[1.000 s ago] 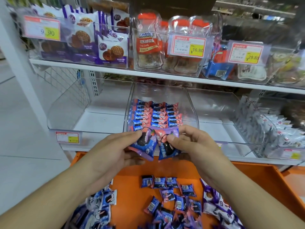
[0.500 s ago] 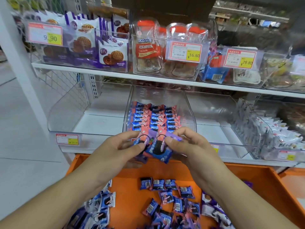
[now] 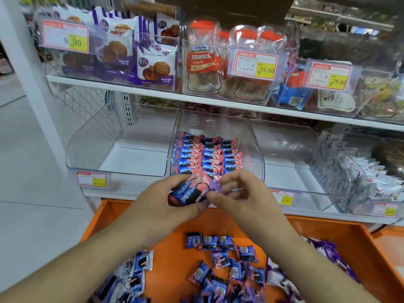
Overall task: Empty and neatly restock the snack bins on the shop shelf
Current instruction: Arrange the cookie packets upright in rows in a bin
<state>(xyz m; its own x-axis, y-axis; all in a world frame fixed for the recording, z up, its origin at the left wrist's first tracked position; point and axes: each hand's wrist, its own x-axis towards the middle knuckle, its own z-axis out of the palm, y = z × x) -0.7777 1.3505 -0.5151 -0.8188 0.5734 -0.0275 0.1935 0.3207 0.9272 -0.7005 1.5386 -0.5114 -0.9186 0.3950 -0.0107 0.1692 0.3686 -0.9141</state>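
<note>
Snack bin: the clear middle bin (image 3: 218,130) on the lower shelf (image 3: 135,194), between two bare bins; it is the one being restocked, its front lip low so packets can go in from the aisle side.
Rows inside: blue-and-pink cookie packets (image 3: 207,154) stand in three neat files from the back wall toward the front edge, faces up, so the label reads from the aisle. The front strip looks unfilled, though the hands hide part of it.
Held packets: a small bunch of packets (image 3: 190,193) sits just in front of the bin's front edge, above the far rim of the orange crate (image 3: 349,243). Probably being squared up together so they go in as one tidy row.
Left hand: left hand (image 3: 161,206) curls under and around the bunch, thumb below, carrying its weight.
Right hand: right hand (image 3: 240,193) pinches the purple end of the bunch between thumb and bent fingers, seemingly aligning edges.
Loose stock: loose packets (image 3: 220,259) lie scattered on the crate floor, white-and-purple ones toward its left and right sides; likely tipped out there to be sorted within reach.
Progress: my judgement is partway, one bin half filled.
</note>
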